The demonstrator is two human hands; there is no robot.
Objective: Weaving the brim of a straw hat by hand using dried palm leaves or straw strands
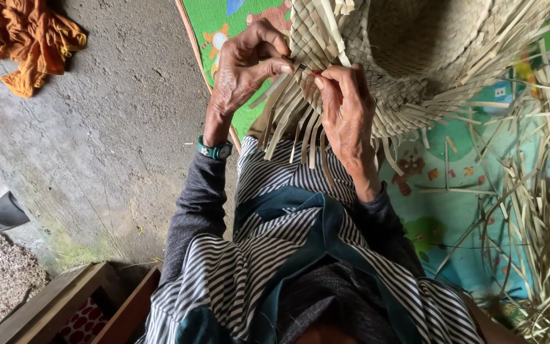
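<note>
The person's left hand (246,67) reaches forward from a grey sleeve, wrist bent, a teal wristwatch (215,150) on it. Its thumb and fingers curl closed, pinching pale strips at the edge of a woven straw piece (408,57). The right hand (346,114) lies beside it, back turned up toward the camera, fingers bent down, thumb and forefinger nipped shut on a strip at the same edge. The fingertips of both hands nearly meet there. The woven piece rests over the person's lap in a striped garment (275,255), loose ends hanging down between the hands. A colourful play mat (453,216) lies underneath, loose straw strips (542,216) at the right, an orange cloth (27,35) on the concrete floor (116,127).
</note>
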